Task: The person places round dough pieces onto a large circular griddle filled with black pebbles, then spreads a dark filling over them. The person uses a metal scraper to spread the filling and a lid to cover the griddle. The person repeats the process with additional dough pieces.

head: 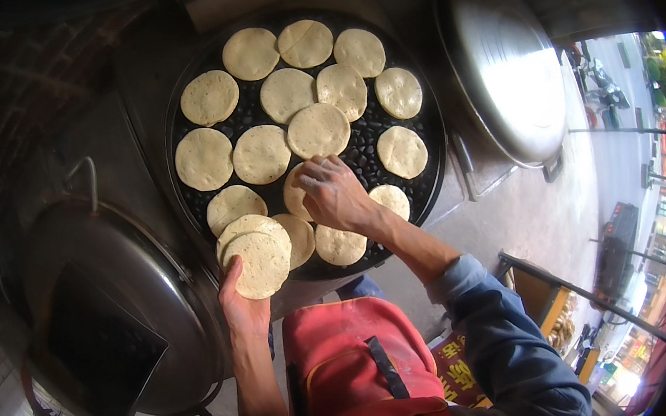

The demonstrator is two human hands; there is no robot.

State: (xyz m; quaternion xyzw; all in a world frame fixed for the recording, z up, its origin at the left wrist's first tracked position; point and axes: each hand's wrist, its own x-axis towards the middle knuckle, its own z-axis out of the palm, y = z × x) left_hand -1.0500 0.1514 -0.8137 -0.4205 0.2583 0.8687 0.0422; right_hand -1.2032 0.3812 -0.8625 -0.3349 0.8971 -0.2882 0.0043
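Note:
Two or more round, pale flatbreads lie stacked in my left hand, with the thumb over their edge, above the near left rim of the pan. My right hand is over the middle of the pan, its fingers curled down between a partly covered flatbread and another flatbread just beyond. The fingertips are hidden, so I cannot tell whether they grip anything. Several more flatbreads rest on dark pebbles in a wide round black pan. Some overlap.
A large domed metal lid stands to the right of the pan. At the left is another large round metal vessel or lid with handles. A red apron covers my front. Beyond the right side, a street with vehicles shows.

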